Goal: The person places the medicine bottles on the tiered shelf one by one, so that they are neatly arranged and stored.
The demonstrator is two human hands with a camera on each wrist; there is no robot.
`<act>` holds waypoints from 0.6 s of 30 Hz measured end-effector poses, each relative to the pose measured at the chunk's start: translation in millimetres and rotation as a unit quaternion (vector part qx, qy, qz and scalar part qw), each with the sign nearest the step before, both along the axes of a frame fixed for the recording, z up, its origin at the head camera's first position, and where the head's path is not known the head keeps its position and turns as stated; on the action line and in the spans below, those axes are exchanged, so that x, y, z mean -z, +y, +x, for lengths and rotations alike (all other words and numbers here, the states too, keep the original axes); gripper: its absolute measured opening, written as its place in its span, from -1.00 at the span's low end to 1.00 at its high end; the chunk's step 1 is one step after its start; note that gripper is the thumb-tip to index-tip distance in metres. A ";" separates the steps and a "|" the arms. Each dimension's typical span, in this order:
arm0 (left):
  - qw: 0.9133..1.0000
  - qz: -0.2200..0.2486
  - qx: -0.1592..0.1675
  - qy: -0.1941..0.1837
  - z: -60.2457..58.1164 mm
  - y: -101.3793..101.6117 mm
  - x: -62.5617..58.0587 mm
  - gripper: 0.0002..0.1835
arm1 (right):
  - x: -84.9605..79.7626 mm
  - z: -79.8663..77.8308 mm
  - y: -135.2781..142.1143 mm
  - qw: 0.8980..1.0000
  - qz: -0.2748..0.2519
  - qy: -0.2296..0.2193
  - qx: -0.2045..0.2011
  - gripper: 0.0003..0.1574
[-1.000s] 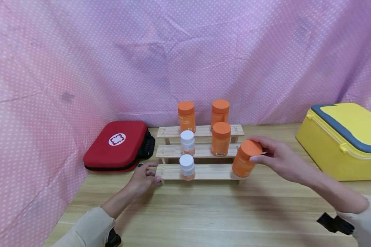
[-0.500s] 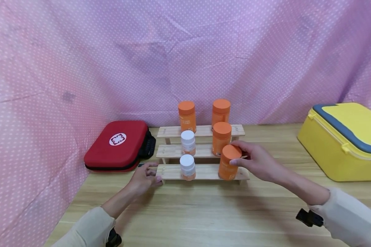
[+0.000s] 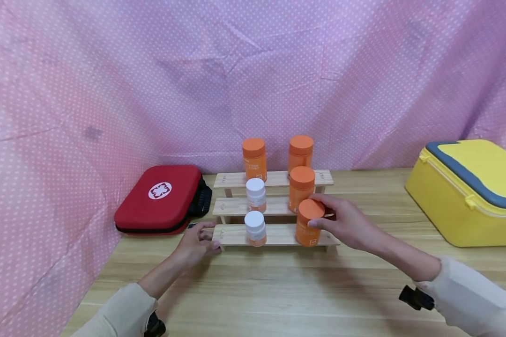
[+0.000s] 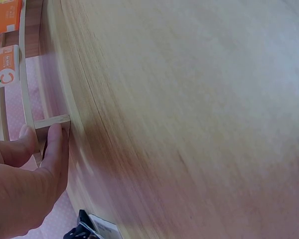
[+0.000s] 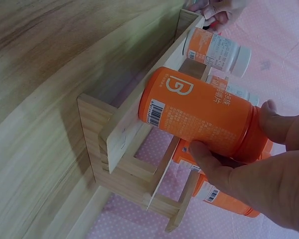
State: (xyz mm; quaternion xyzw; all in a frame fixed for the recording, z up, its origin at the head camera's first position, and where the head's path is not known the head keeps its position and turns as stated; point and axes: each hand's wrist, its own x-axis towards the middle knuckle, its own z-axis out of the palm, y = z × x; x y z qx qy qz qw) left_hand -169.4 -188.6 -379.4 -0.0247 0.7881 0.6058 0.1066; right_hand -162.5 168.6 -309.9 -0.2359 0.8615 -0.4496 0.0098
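Observation:
A three-step wooden rack (image 3: 278, 235) carries several bottles. My right hand (image 3: 347, 223) grips an orange pill bottle (image 3: 307, 229) near its cap, thumb on one side and fingers on the other. Upright, its base meets the right part of the lowest step, as the right wrist view shows too. My left hand (image 3: 196, 243) pinches the left end of that step, thumb and fingers about the wooden leg (image 4: 54, 122). On the lowest step's left part stands a white-capped bottle (image 3: 255, 229). Another white-capped bottle (image 3: 256, 195) and an orange bottle (image 3: 301, 187) share the middle step.
Two orange bottles, a left one (image 3: 254, 159) and a right one (image 3: 301, 152), stand on the top step. A red first-aid case (image 3: 160, 201) lies to the left. At the right is a yellow box (image 3: 459, 196) with a grey-trimmed lid. Pink dotted cloth hangs behind.
My right hand has brought the orange bottle leftward from the rack's right end, from tilted to upright on the lowest step. The left hand has stayed in place.

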 end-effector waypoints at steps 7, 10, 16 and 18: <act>1.000 0.004 0.005 0.001 -0.7 -0.2 1.2 -0.40 | 1.0 0.9 1.0 1.000 0.000 -0.012 0.006 -0.40; 1.000 0.000 0.005 0.003 -1.8 -0.1 2.0 -0.40 | 0.9 1.3 1.3 1.000 -0.002 -0.009 0.008 -0.39; 1.000 -0.008 0.004 0.002 -2.6 0.7 0.8 -0.41 | -2.0 3.7 3.3 1.000 -0.005 -0.008 0.016 -0.31; 0.999 -0.047 0.013 0.011 0.3 -0.3 -3.1 -0.41 | -4.1 6.2 7.6 1.000 -0.001 -0.009 0.025 -0.26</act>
